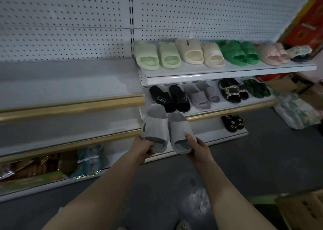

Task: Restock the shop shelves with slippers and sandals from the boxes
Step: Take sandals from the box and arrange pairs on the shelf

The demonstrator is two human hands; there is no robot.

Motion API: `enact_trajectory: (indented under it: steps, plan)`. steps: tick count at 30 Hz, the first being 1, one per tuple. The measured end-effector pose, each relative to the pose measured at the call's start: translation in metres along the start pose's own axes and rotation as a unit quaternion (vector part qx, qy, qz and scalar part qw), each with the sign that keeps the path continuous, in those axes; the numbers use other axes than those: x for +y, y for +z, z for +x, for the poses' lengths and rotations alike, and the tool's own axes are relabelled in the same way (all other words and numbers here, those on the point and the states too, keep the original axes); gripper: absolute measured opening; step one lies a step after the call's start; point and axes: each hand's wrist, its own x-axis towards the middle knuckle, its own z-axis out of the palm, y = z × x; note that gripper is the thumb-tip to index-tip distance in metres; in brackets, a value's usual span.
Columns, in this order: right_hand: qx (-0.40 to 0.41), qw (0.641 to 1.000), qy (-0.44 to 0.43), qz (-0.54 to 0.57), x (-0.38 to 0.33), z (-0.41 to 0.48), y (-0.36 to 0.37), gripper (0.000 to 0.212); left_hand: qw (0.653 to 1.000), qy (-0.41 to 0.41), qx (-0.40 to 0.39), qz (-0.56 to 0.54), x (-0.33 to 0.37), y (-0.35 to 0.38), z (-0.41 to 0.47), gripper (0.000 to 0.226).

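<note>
I hold a pair of light grey slide slippers in front of the right shelf unit. My left hand (144, 146) grips the open end of the left grey slipper (154, 126). My right hand (198, 146) grips the right grey slipper (180, 129), thumb inside its opening. Both slippers hang in the air just before the middle shelf (227, 111), below a black pair marked "Super" (168, 97). That shelf also holds a grey pair (202, 94), a patterned black pair (232, 90) and a dark green pair (257, 88).
The top shelf (227, 71) carries pale green, cream, green and pink slides plus a studded sandal. A black cat-face pair (233, 123) sits on the bottom shelf. The left unit's shelves (70, 83) are bare above snack packets. Cardboard boxes (302, 210) stand at lower right; packaged goods at right.
</note>
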Motion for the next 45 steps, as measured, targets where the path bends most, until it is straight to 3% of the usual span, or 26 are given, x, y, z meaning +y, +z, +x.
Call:
enact_trajectory:
  steps: [5,10,13,18,27,31,34,36,39,45]
  plan:
    - [-0.002,1.000,0.001,-0.008,0.014,-0.002,0.027,0.048,1.000,-0.013,0.009,0.010,0.010,-0.032,0.000,0.036]
    - [-0.039,0.999,0.000,0.010,0.004,0.000,0.032,0.075,0.999,-0.038,-0.006,-0.006,0.026,-0.044,-0.010,0.026]
    - [-0.087,0.995,0.023,0.030,-0.019,0.002,0.031,0.060,0.998,-0.054,-0.035,-0.012,0.043,-0.050,-0.014,0.034]
    - [-0.104,0.993,0.051,0.032,-0.049,0.005,0.039,0.041,0.996,-0.064,-0.057,-0.035,0.059,-0.047,-0.020,0.023]
    - [-0.099,0.990,0.086,-0.044,-0.026,0.022,0.048,0.033,0.994,-0.074,0.005,-0.078,0.020,-0.040,0.001,0.035]
    - [-0.116,0.986,0.107,-0.058,0.000,0.036,0.058,0.022,0.990,-0.073,0.048,-0.110,0.002,-0.049,0.018,0.018]
    - [-0.115,0.983,0.119,-0.078,0.017,0.058,0.069,0.031,0.985,-0.073,0.074,-0.137,0.001,-0.059,0.037,0.009]
    - [-0.106,0.979,0.128,-0.117,0.028,0.073,0.078,0.042,0.985,-0.066,0.080,-0.139,0.002,-0.066,0.055,0.016]
    - [-0.110,0.972,0.146,-0.147,0.043,0.093,0.095,0.042,0.982,-0.051,0.106,-0.149,0.002,-0.077,0.084,0.039]
    - [-0.111,0.967,0.156,-0.167,0.084,0.139,0.136,0.043,0.977,-0.031,0.159,-0.136,-0.004,-0.120,0.137,0.052]
